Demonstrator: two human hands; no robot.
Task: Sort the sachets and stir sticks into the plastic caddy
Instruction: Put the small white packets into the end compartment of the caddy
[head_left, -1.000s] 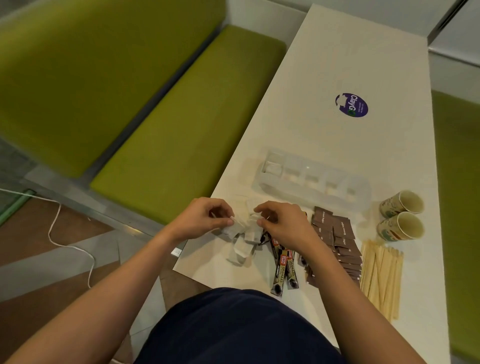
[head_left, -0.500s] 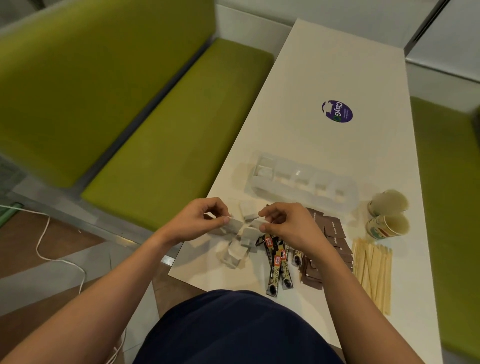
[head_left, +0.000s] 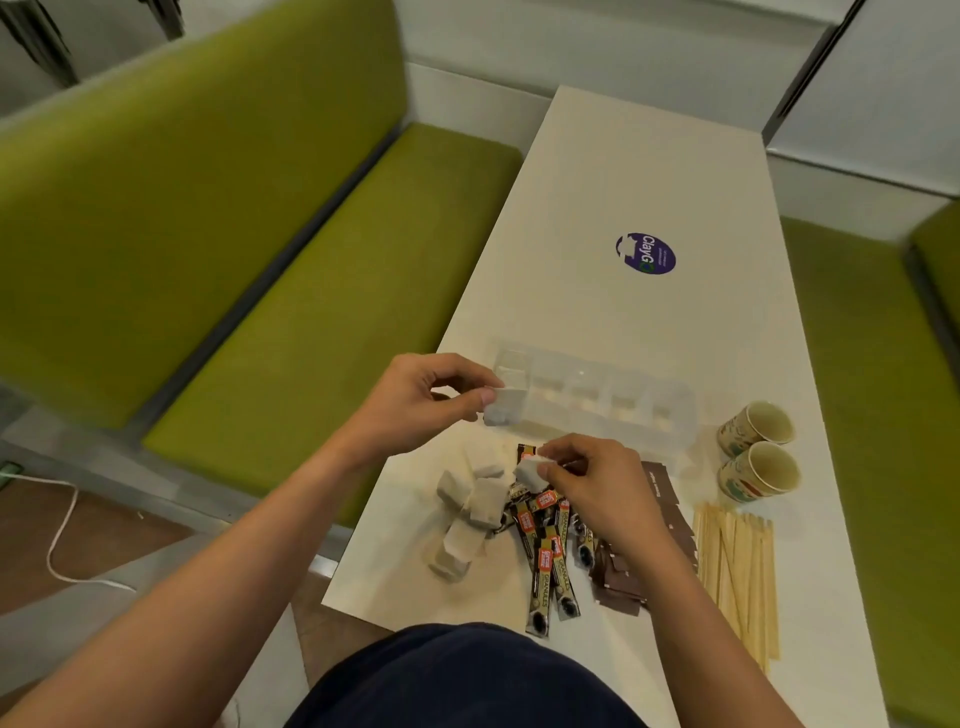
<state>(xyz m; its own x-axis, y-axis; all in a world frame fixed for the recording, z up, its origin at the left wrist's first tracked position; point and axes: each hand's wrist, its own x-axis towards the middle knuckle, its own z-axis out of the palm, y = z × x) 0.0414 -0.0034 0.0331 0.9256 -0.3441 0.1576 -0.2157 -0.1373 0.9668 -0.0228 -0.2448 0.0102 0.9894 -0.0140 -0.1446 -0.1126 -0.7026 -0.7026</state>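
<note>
Sorting barely begun: left hand pinches a white sachet at the caddy's left end, right hand pinches another, remaining sachets and sticks unsorted along the tabletop's near edge

We see a long white table running away from us, with a green padded bench along its left side and green seating on its right. White walls stand behind. A white cable lies on the brown and grey floor.
</note>
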